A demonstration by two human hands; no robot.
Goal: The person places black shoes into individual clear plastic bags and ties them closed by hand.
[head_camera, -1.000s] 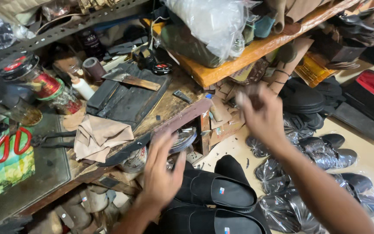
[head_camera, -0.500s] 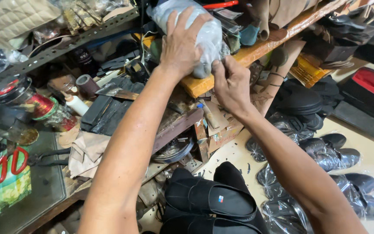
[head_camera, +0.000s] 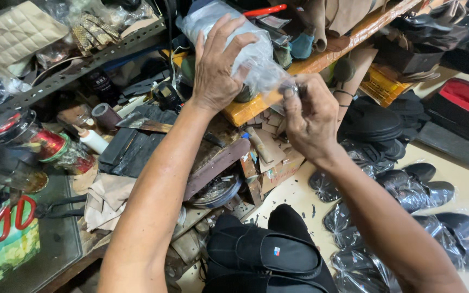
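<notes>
My left hand is spread over a clear plastic bag stuffed with pale contents, which rests on the front of an orange wooden shelf. My right hand pinches the bag's lower right corner between thumb and fingers, just below the shelf edge. Both forearms reach up from the bottom of the head view. A black slipper lies on my lap below the arms.
A cluttered wooden bench holds dark sole pieces, a brown strap, a cloth, tins and red-handled scissors. Several shoes wrapped in plastic lie on the floor at right. A metal rack with bags stands upper left.
Both hands rose from over the bench and lap to the shelf. The left hand settled on the plastic bag and the right moved up to grip its corner.
</notes>
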